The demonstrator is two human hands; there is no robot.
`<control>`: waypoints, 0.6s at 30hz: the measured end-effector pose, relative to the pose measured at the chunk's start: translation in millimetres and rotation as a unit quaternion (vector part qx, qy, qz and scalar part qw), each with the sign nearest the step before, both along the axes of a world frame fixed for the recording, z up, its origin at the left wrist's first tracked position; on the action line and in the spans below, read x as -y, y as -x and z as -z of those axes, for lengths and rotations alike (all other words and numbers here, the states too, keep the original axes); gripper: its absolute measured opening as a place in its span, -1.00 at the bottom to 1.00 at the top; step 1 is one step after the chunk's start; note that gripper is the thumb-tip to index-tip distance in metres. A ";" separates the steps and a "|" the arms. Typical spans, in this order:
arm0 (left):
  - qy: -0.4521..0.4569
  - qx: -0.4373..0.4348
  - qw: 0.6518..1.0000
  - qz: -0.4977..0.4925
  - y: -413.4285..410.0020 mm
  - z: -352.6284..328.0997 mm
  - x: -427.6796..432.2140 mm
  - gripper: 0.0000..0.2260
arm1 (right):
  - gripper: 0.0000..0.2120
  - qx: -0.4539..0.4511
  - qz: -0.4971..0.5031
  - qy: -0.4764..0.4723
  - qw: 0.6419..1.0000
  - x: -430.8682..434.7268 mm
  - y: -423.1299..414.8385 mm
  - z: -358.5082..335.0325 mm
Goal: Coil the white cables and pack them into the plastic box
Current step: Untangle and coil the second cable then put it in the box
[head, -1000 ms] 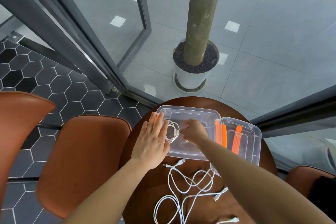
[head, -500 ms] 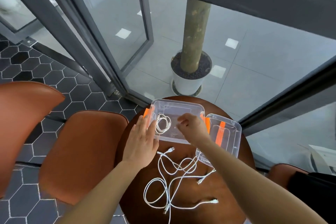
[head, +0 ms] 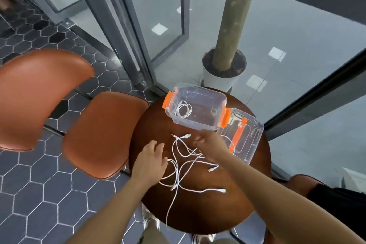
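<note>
Lying coiled against the left end of the plastic box (head: pixel 191 123), one white cable (head: pixel 183 109) is already packed. The box is kept at the far edge of the table (head: pixel 208 210), probably so that the near space is left free for winding. Its lid (head: pixel 250 136) is laid off to the right, touching the box, so the opening is not blocked.

The loose cables (head: pixel 190 162) are spread in a tangle on the table between the two hands, with one strand trailing over the near edge. The left hand (head: pixel 150 157) is held palm down at the tangle's left side, fingers relaxed and gripping nothing. It is judged to be placed there to steady the strands. The right hand (head: pixel 209 143) is curled just beside a plug end. Whether a cable is pinched in it cannot be told, as the fingers are blurred.

The table is round, dark brown and glossy. Two orange-brown chairs (head: pixel 99 134) are set on its left over a grey hexagon-tiled floor (head: pixel 39 194). Beyond it, a white pot (head: pixel 217 81) holding a trunk is seen through grey-framed glass doors (head: pixel 168 16).
</note>
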State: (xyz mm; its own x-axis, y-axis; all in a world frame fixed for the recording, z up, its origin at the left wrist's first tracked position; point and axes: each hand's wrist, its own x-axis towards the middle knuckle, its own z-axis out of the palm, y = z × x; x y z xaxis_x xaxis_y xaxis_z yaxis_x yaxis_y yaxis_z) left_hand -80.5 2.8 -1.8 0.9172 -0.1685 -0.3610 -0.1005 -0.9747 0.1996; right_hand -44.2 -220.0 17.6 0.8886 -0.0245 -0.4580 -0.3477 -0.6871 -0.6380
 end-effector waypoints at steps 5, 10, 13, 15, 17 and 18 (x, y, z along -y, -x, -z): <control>0.022 -0.107 0.993 -0.050 18.4 26.8 -12.1 -0.57 | -0.81 -0.040 -0.013 0.034 0.999 -18.3 20.7 24.5; 0.085 -0.176 0.972 -0.128 24.2 53.8 -6.5 -0.59 | -0.83 -0.103 0.052 0.060 0.991 -29.5 43.3 51.5; 0.142 -0.177 0.958 -0.176 9.1 62.7 5.4 -0.61 | -0.79 -0.121 0.055 0.049 0.990 -44.4 52.5 68.5; 0.180 -0.162 0.944 -0.223 -12.9 67.0 14.4 -0.61 | -0.75 -0.125 0.068 0.032 0.989 -54.6 50.9 79.9; 0.202 -0.149 0.934 -0.254 -36.2 71.5 23.3 -0.61 | -0.70 -0.123 0.082 0.031 0.989 -60.9 46.9 91.4; 0.210 -0.146 0.931 -0.260 -46.3 74.5 28.0 -0.61 | -0.69 -0.120 0.088 0.032 0.988 -62.9 44.8 95.9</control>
